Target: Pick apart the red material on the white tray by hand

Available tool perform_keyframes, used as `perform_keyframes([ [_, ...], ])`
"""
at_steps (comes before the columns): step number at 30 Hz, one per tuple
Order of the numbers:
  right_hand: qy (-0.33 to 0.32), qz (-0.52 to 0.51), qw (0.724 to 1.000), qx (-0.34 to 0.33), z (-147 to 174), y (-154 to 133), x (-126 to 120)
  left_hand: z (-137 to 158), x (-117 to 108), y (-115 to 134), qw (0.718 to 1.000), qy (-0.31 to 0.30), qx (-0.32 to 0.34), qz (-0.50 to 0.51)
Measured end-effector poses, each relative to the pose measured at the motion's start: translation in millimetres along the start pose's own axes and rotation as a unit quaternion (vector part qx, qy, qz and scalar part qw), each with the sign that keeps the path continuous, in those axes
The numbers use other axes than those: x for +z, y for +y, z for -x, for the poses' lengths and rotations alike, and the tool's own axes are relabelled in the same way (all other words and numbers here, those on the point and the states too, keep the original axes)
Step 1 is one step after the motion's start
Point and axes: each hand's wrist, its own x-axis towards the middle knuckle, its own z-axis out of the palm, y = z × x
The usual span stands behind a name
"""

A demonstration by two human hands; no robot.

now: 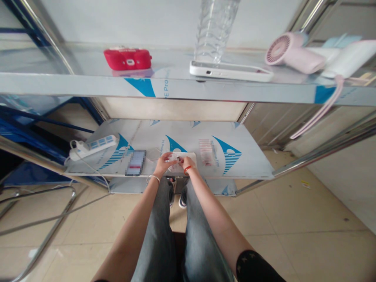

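Clock centred on the piece, 12 = straight ahead of the seated person. Nearest me: forearms come up from 5 and 7 over the near edge of the metal shelf (255, 160). Right hand (187, 161): thumb and finger look pinched on a small dark piece (178, 159). Left hand (163, 162): fingers curled in from 9, tips near it; can't tell if they're gripping anything.

Piece sits at the fingertips, over the white tray (192, 156). Handling, my guess: very light, stiff, easy to drop. Take it by its sides, fingertip pinch, light force. Which way it points, long axis: too small and too covered to tell.

Tray looks like thin, light plastic, maybe slippery; hold by the rim. Long axis seems 9–3, though hands cover its near side.

Slightly farther: striped clear packet (206, 152) at about 3, apart from the tray, likely limp film. Phone (135, 163) at 9, long axis roughly 12–6. Farthest: red case (129, 59) at 11, upper shelf.
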Motion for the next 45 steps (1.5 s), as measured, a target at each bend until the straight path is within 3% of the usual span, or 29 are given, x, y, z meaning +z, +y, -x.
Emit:
perform_keyframes([
  [3, 0.019, 0.0, 1.0, 0.013, -1.6, -3.4, -4.1, -0.5, 1.7, -2.2, 1.0, 0.008, 0.004, -0.005],
  [7, 0.138, -0.156, 0.977, -0.041, -3.2, -6.2, -9.3, -1.4, 4.1, -3.2, 1.0, 0.023, 0.015, -0.014],
  [10, 0.16, -0.246, 0.953, -0.075, -0.8, -7.7, -12.2, -1.5, 5.6, -1.9, 0.999, 0.031, 0.017, -0.023],
  [15, 0.107, -0.283, 0.947, -0.108, 7.6, -12.0, -14.3, -0.8, 7.4, -1.5, 0.997, 0.052, 0.028, -0.043],
  [22, 0.064, -0.242, 0.959, -0.131, 7.7, -7.6, -11.8, -0.3, 9.2, -2.1, 0.996, 0.071, 0.028, -0.054],
  [28, -0.048, -0.228, 0.962, -0.139, 7.5, -3.8, 2.9, -1.5, 11.1, 0.9, 0.991, 0.131, 0.017, -0.03],
  [34, -0.016, -0.306, 0.947, -0.099, 4.1, -11.5, 3.0, -1.4, 17.0, 9.3, 0.988, 0.153, 0.015, 0.026],
  [39, -0.069, -0.376, 0.924, -0.011, 7.8, -11.1, -12.8, -1.8, 14.7, 14.2, 0.983, 0.099, -0.025, 0.15],
  [45, -0.056, -0.414, 0.908, -0.012, 14.5, -8.5, -29.4, 4.4, 12.2, 24.0, 0.975, 0.086, -0.041, 0.199],
])
